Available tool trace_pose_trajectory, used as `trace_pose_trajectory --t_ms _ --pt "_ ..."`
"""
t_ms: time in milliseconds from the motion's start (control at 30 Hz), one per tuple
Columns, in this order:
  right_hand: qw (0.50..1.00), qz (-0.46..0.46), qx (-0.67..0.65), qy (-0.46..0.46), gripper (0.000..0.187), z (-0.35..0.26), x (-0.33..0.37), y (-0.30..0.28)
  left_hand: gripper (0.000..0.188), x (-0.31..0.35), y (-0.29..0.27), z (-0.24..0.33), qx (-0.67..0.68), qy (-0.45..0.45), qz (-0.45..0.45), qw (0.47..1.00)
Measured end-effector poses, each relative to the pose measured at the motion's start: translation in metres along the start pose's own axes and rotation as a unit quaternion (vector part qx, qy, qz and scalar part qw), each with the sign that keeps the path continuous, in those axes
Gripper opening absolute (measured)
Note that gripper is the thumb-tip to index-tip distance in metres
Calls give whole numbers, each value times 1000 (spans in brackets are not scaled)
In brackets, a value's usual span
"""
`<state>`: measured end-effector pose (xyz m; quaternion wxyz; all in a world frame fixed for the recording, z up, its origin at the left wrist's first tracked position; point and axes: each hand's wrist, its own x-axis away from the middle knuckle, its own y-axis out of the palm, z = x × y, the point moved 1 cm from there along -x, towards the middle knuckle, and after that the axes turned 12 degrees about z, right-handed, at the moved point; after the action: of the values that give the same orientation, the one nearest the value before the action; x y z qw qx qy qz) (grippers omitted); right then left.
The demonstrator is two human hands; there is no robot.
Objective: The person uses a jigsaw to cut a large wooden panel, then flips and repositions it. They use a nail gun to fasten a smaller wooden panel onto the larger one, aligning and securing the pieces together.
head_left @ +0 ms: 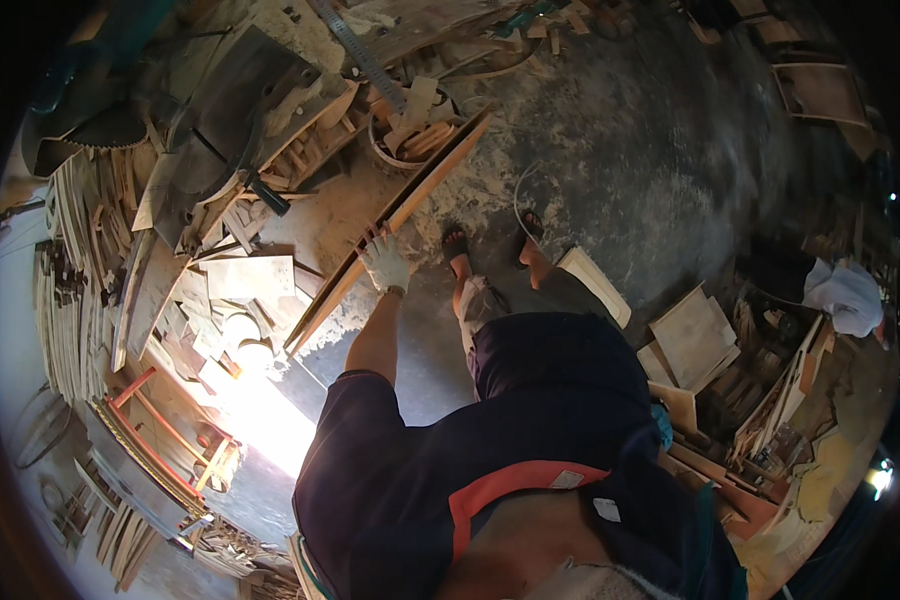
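Leaning over in a dark shirt (530,420), reaching the gloved left hand (386,264) far-left onto a long wooden plank (390,225), apparently gripping its edge. Running diagonally from near-left to far-right along the bench (300,225). Right hand staying out of sight.

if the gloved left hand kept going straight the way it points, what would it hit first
The left hand already rests on the long wooden board and points up along it. Going on, it would likely meet the round basket of wood scraps first, though depth is hard to judge.
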<state>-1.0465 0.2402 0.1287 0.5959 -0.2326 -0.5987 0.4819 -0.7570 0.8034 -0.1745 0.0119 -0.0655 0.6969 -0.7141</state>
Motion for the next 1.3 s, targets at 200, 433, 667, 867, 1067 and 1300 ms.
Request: trace_pose_trajectory --t_ms 200,433,667,867,1067,1300 --pt "1000 -4 3 6 49 4 8 11 64 9 8 11 63 -1 -1 998" --pt "1000 -7 24 -7 51 -3 5 21 27 -20 26 -8 120 26 -139 983" --pt "997 55 48 -27 53 -6 -22 15 23 -4 2 -36 151 88 -154 973" --pt "987 147 -70 -11 53 6 -63 -12 21 24 -21 -57 137 122 -150 972" --pt "970 137 -200 -1 46 -46 -121 4 25 50 -79 -25 148 140 -157 966" --pt "959 126 -243 -71 49 -124 -235 22 22 33 -246 79 114 118 -195 967"
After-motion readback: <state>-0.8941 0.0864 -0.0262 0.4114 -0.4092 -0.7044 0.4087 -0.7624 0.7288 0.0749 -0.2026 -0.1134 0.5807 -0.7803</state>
